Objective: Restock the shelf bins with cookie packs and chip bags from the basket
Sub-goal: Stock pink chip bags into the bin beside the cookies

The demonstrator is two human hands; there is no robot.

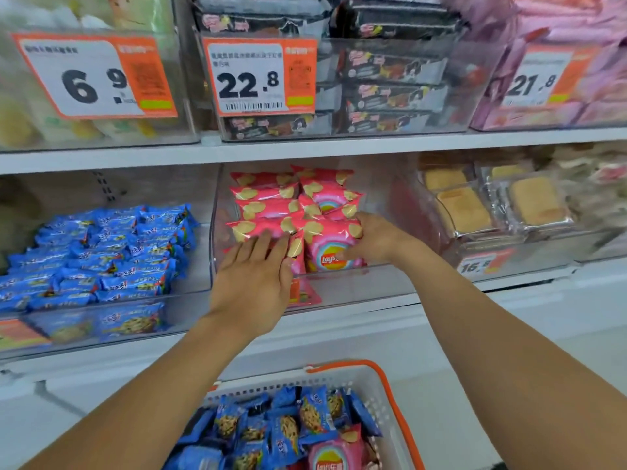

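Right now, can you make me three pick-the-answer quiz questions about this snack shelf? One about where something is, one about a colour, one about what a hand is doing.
1. Where are the blue cookie packs on the shelf?
A. left of the pink chip bags
B. right of them
C. on the shelf above them

2. What colour is the basket handle?
A. green
B. orange
C. black

3. What is the right hand doing?
A. hanging idle
B. reaching into the basket
C. holding a pink chip bag in the bin

Answers: 1 A, the blue packs fill the bin to the left. 2 B, the handle is orange. 3 C, its grip is round a bag, while the left hand lies flat on the bags.
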